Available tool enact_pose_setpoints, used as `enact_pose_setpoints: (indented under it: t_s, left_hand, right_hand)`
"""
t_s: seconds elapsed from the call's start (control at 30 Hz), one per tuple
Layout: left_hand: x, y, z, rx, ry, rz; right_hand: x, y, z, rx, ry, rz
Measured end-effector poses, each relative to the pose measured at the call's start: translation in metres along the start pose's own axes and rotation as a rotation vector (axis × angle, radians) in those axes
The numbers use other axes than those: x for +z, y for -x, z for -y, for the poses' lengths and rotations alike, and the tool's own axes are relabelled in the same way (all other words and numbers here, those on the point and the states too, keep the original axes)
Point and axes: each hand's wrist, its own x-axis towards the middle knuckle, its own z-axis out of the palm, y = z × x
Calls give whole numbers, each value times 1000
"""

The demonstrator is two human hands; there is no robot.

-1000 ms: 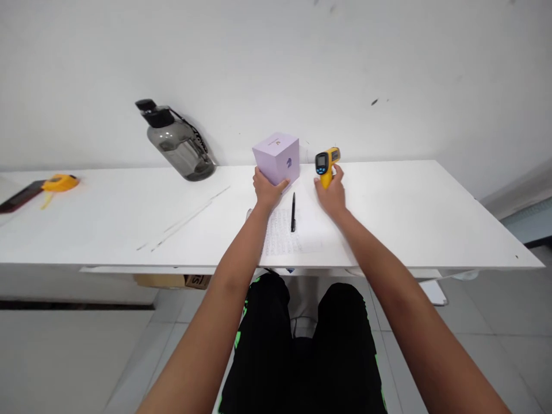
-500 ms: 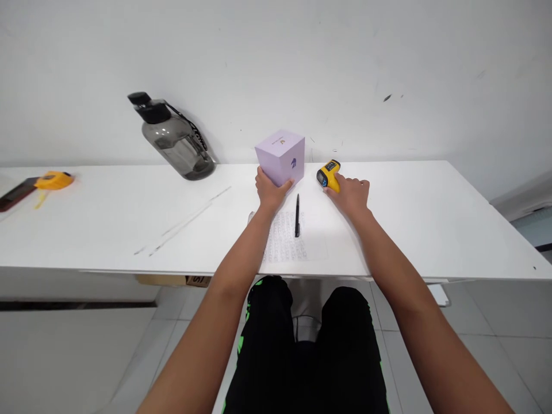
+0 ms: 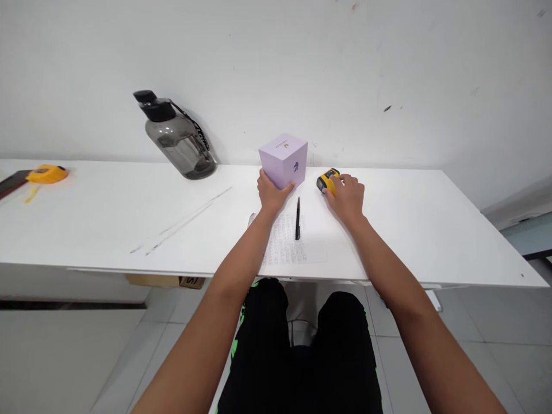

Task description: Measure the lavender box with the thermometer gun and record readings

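Note:
My left hand point(image 3: 272, 194) is closed around the lower near edge of a lilac box point(image 3: 282, 158), its thumb along the front and its fingers on the left side. The box stands on the white table close to the wall. To its right, my right hand point(image 3: 347, 198) is closed over a yellow and black infrared thermometer point(image 3: 326, 179) lying on the tabletop, with fingers and thumb on its near part. My palm hides its handle end. Between my forearms, a black pen point(image 3: 297, 218) rests on a sheet of paper with writing point(image 3: 282, 241).
A grey translucent water bottle point(image 3: 179, 144) with a black lid stands left of the box, by the wall. A yellow tape measure point(image 3: 48, 173) and a dark, partly cut-off object point(image 3: 12, 183) lie at far left. Below the table edge shows a cardboard box point(image 3: 155, 280).
The thermometer has tipped and lies lower, and my right fingers have shifted over its top. My left hand keeps its grip on the box. The camera view has moved slightly.

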Motion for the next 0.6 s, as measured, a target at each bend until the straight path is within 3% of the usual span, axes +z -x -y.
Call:
enact_pose_setpoints:
  t_s: [0.17,0.23,0.33,0.47,0.6]
  left_hand:
    - [0,0,-1,-5,22,-14]
    - [0,1,-2,0,27,-11]
    - [0,0,-2,8,28,-17]
    - [5,-3,3,-1,60,-22]
    - [12,-7,11,28,103,-36]
  right_hand:
    - [-7,9,34,-469,-79,156]
    - [-5,14,40,-587,-68,207]
    - [-5,17,32,-595,-59,248]
    - [-9,21,15,-473,-87,262]
    - [-11,31,17,-421,-96,319]
